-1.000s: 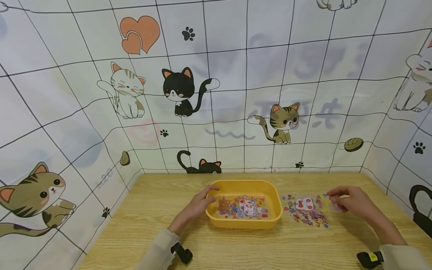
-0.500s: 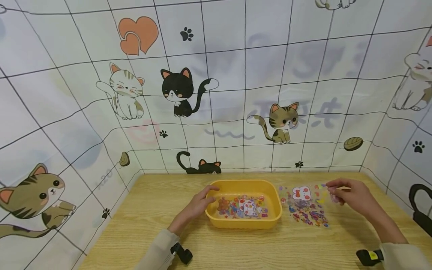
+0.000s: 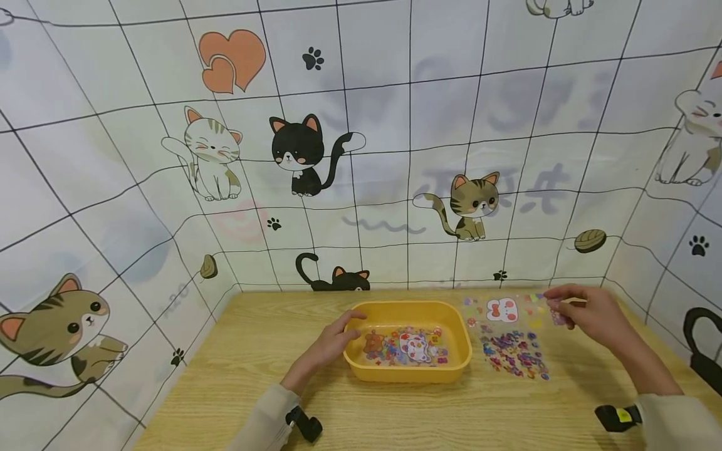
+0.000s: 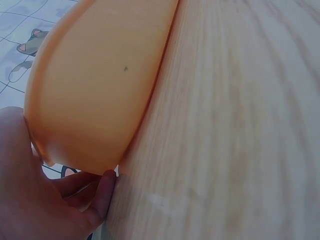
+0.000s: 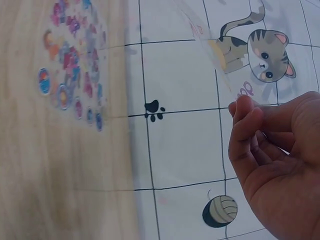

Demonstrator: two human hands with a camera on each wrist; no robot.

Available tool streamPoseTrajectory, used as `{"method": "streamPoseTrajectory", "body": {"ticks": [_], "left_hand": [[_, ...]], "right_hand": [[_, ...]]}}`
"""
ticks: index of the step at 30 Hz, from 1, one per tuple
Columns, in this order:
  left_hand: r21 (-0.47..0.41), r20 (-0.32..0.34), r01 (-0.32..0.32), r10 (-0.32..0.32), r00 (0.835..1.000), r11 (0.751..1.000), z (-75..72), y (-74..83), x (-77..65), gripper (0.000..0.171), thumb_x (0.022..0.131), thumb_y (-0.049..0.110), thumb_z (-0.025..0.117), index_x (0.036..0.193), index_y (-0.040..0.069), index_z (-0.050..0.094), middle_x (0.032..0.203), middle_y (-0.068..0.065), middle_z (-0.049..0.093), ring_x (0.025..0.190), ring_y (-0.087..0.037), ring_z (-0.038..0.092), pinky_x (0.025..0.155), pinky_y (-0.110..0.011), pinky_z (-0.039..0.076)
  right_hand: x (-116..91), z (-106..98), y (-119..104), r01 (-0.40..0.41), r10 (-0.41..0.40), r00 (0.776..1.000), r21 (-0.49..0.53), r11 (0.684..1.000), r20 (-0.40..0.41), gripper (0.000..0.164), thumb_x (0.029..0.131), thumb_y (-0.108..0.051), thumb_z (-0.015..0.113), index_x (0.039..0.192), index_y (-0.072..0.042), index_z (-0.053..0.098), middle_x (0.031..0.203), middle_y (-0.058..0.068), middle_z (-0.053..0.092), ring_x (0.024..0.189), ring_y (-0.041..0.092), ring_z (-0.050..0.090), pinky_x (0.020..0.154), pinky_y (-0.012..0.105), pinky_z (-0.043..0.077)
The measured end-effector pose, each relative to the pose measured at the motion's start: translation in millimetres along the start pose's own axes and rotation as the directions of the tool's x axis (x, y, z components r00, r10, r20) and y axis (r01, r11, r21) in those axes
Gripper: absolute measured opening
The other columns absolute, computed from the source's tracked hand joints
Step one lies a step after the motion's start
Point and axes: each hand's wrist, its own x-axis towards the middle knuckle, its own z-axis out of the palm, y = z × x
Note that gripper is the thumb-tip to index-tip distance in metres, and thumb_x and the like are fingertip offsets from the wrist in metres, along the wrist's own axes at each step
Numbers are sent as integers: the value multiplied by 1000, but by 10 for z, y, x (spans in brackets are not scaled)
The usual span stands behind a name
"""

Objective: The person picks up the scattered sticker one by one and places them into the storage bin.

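A yellow plastic basin [image 3: 407, 374] stands on the wooden table, with clear sticker sheets [image 3: 414, 347] printed with a cat and a bear lying inside. My left hand [image 3: 326, 344] grips the basin's left end, also seen at the edge of the left wrist view. Right of the basin, my right hand [image 3: 592, 316] pinches the right edge of a clear sticker sheet [image 3: 502, 311] with a white bow-wearing character. That sheet is raised over the far part of the table. Below it lies another sticker sheet [image 3: 516, 356] with many small colourful stickers. In the right wrist view the held sheet is nearly edge-on.
Cat-printed white cloth [image 3: 383, 188] hangs behind and beside the wooden table [image 3: 254, 357]. A black strap-like loop [image 3: 702, 344] shows at the far right edge. Each wrist carries a small black camera.
My right hand has moved up and away from me, lifting the pinched sticker sheet off the one beneath, which now shows more fully. The left hand and the basin have stayed put.
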Motion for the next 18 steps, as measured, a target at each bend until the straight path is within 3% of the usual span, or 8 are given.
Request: {"method": "streamPoseTrajectory", "body": {"ticks": [18], "left_hand": [[-1, -11, 11, -11, 1000, 1000, 11, -11, 8, 36, 104, 23, 50, 140, 20, 56, 160, -15, 46, 150, -40, 40, 115, -60, 41]], "right_hand": [[344, -159, -532, 25, -22, 999, -147, 989, 24, 28, 106, -15, 57, 122, 6, 67, 82, 8, 68, 59, 8, 56, 51, 27, 45]]}}
